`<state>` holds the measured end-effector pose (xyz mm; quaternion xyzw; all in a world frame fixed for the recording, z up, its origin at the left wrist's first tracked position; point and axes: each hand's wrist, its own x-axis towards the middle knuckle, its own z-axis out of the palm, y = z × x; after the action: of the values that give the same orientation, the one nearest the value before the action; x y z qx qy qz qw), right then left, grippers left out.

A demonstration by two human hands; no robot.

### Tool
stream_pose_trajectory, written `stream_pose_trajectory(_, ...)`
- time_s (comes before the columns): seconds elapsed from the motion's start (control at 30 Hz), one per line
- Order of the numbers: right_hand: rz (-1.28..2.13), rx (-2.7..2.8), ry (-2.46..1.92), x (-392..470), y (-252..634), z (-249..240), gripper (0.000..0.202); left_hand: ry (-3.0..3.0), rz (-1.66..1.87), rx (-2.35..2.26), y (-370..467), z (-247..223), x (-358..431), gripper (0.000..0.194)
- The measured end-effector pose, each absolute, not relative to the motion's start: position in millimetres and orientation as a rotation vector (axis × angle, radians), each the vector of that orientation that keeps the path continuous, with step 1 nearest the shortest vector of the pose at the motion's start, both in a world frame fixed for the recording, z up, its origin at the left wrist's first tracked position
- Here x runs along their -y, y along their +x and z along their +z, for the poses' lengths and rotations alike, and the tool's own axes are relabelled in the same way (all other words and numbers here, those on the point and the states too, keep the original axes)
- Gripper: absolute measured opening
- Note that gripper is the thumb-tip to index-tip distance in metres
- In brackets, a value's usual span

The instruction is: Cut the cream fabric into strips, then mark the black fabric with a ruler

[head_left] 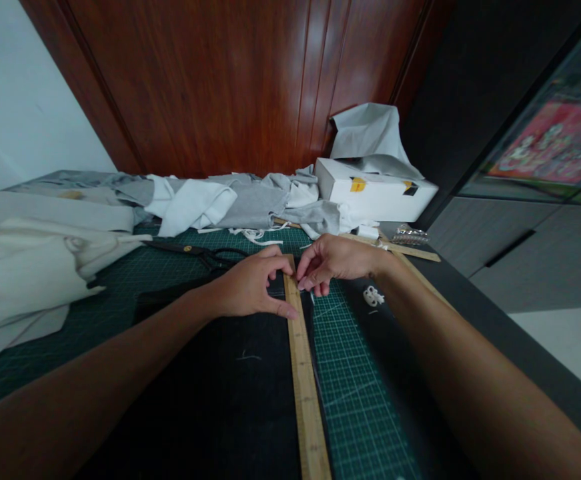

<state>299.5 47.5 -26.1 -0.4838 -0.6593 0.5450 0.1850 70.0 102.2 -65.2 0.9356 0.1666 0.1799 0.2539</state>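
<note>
A long wooden ruler point(304, 387) lies lengthwise along the right edge of black fabric point(210, 393), which bears a few pale marks. My left hand point(253, 283) holds the ruler down near its far end, thumb and fingers spread apart against it. Just right of the ruler, my right hand point(327, 263) is closed in a pinch at the fabric's edge; whatever small thing is between its fingertips is hidden. Beneath the fabric is a green cutting mat point(355, 387) with a white grid. Black scissors point(195, 251) rest beyond my left hand.
Grey and white cloth pieces point(250, 200) are heaped along the back. Cream fabric point(30, 267) lies at left. A white box point(375, 190) stands at back right, near another wooden ruler point(415, 251). A small white coil point(373, 296) lies beside my right forearm.
</note>
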Motion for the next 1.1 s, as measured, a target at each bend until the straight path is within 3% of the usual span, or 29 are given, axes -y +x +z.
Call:
stream_pose_trajectory(0.9, 1.482, 1.954, -1.344, -52, 290, -34, 0.009, 2.501, 0.477, -0.492, 70, -63, -100, 0.065)
stream_pose_trajectory(1.1, 1.508, 1.918, -1.324, -57, 291, -36, 0.018, 2.503, 0.508, -0.453, 70, -62, -99, 0.063)
